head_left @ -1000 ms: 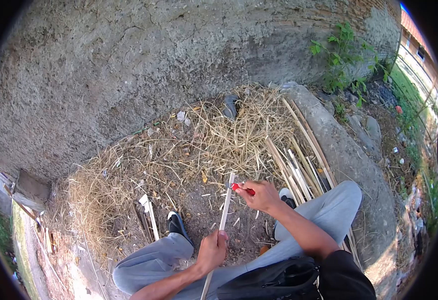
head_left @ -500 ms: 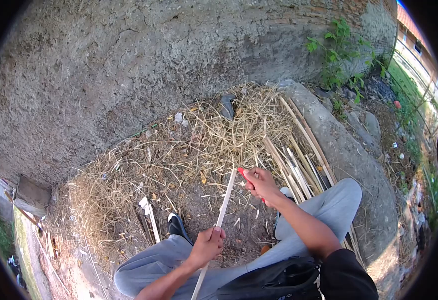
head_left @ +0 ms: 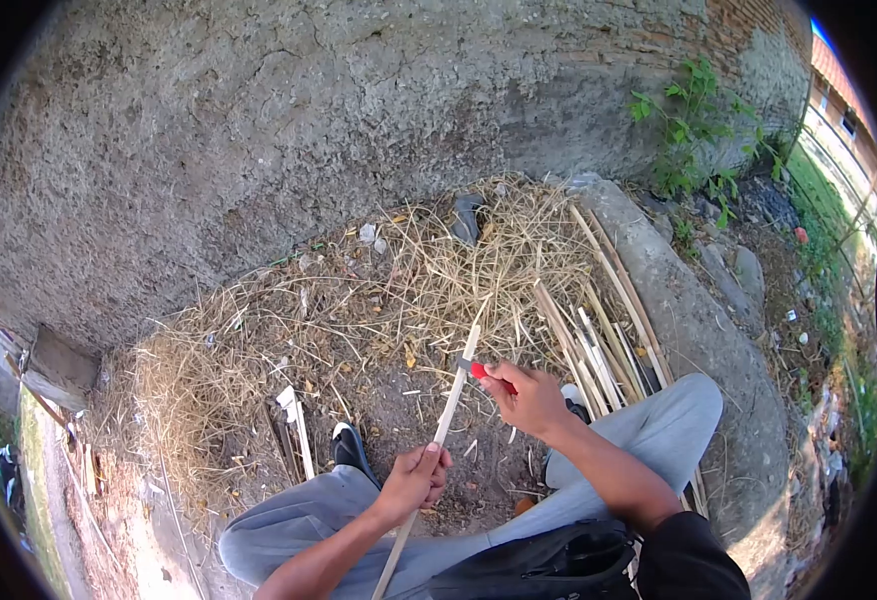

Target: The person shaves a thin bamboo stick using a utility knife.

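Note:
My left hand (head_left: 414,481) is closed around a long, pale strip of wood, perhaps bamboo (head_left: 449,410), which slants up and away from my lap. Its lower end passes under the hand toward the bottom edge. In my right hand (head_left: 529,402) is a red-handled knife (head_left: 481,370), gripped in a fist. The knife's grey blade lies across the strip a little below its far tip. Most of the handle is hidden by my fingers.
Thin shavings (head_left: 499,260) cover the ground before me. To the right, several split strips (head_left: 599,350) lie beside a concrete slab (head_left: 679,300). A hatchet-like tool (head_left: 299,425) is near my left shoe (head_left: 354,455). A rough wall (head_left: 309,130) rises behind.
The knife has moved from the strip's far tip down along it, toward my left hand. Its blade now shows against the strip. My left hand keeps its grip, and the view has shifted slightly.

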Motion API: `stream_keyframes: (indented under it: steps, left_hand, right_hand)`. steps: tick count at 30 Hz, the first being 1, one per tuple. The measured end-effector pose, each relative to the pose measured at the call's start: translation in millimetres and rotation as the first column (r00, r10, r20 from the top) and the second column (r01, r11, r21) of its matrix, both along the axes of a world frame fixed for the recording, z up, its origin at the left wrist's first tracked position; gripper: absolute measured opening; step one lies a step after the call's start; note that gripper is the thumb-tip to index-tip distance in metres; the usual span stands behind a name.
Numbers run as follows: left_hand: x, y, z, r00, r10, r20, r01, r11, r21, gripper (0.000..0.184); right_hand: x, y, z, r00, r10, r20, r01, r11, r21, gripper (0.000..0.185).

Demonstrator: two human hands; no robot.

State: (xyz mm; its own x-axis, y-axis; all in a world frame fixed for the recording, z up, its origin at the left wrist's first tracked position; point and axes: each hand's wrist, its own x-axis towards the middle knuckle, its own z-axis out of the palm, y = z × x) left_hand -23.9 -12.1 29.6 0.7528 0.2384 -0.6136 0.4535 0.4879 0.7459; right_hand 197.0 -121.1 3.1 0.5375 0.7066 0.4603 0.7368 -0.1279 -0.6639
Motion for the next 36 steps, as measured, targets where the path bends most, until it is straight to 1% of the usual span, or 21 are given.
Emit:
stream_keyframes:
  steps: [1,3,5,7,9,11,16,19,21,24,25,27,30,33,36]
  left_hand:
    - [-0.1,-1.4,0.9,1.000,-0.007,-0.002,0.007,1.000,0.019,0.035]
    - [0.3,-6.5,5.0,1.000,-0.013,-0.001,0.013,0.999,0.038,0.035]
    - [0.2,-13.2,11.9,1.000,-0.018,0.003,0.018,0.991,0.136,0.035]
    - [-3.1,-14.2,12.4,0.999,-0.030,0.027,0.026,0.990,0.142,0.034]
    - [-4.2,-17.1,16.6,0.998,-0.043,0.049,0.035,0.989,0.144,0.033]
    - [-5.4,-22.0,28.0,0.997,-0.015,-0.070,0.023,0.995,0.101,0.032]
    - [-8.1,-23.3,39.9,0.994,0.021,-0.110,-0.013,0.997,0.071,0.030]
    - [-6.5,-23.3,42.9,0.990,0.025,-0.139,-0.020,0.999,0.039,0.030]
    - [-6.6,-21.5,42.7,0.986,0.036,-0.162,-0.033,0.999,0.021,0.029]
    - [-8.7,-19.7,34.4,0.985,0.040,-0.170,-0.037,0.999,0.023,0.028]
    - [-8.9,-20.8,33.1,0.985,0.038,-0.171,-0.030,0.998,0.051,0.028]
    - [-9.0,-20.6,30.1,0.984,0.029,-0.173,-0.015,0.996,0.083,0.028]
    - [-8.7,-20.1,26.1,0.983,0.013,-0.184,0.004,0.995,0.095,0.028]
    - [-7.8,-18.8,25.2,0.981,0.029,-0.192,-0.010,0.995,0.098,0.028]
    - [-5.4,-19.4,25.2,0.983,0.026,-0.179,-0.011,0.996,0.087,0.028]
  right_hand:
    - [0.6,-0.1,0.1,1.000,0.003,0.002,-0.003,1.000,-0.001,0.020]
    - [3.3,-1.8,1.9,0.998,0.041,0.042,-0.037,0.995,-0.088,0.019]
    - [6.0,-2.6,0.8,0.997,0.053,0.057,-0.049,0.997,-0.061,0.019]
    - [7.2,-2.4,4.9,0.996,0.063,0.069,-0.061,0.998,-0.030,0.018]
    - [7.5,-6.1,10.3,0.995,0.063,0.078,-0.060,0.997,-0.042,0.020]
    - [8.0,-6.8,6.5,0.996,0.063,0.068,-0.060,0.997,-0.053,0.021]
    - [9.7,0.8,-7.8,0.996,0.079,0.032,-0.077,0.995,-0.061,0.024]
    - [9.1,3.1,-13.7,0.999,0.048,0.015,-0.047,0.997,-0.055,0.025]
    - [10.3,5.8,-16.8,0.997,0.071,-0.036,-0.076,0.984,-0.159,0.027]
    - [10.5,10.7,-18.4,0.995,0.061,-0.075,-0.075,0.979,-0.189,0.028]
    - [11.2,10.8,-18.6,0.995,0.062,-0.078,-0.075,0.979,-0.189,0.028]
    - [13.3,11.5,-18.7,0.997,0.047,-0.062,-0.061,0.966,-0.252,0.027]
    - [15.5,12.1,-24.6,0.994,0.047,-0.103,-0.071,0.967,-0.246,0.027]
    - [15.9,13.8,-28.5,0.993,0.054,-0.108,-0.075,0.978,-0.194,0.026]
    - [17.5,14.9,-34.6,0.994,0.045,-0.101,-0.064,0.978,-0.198,0.025]
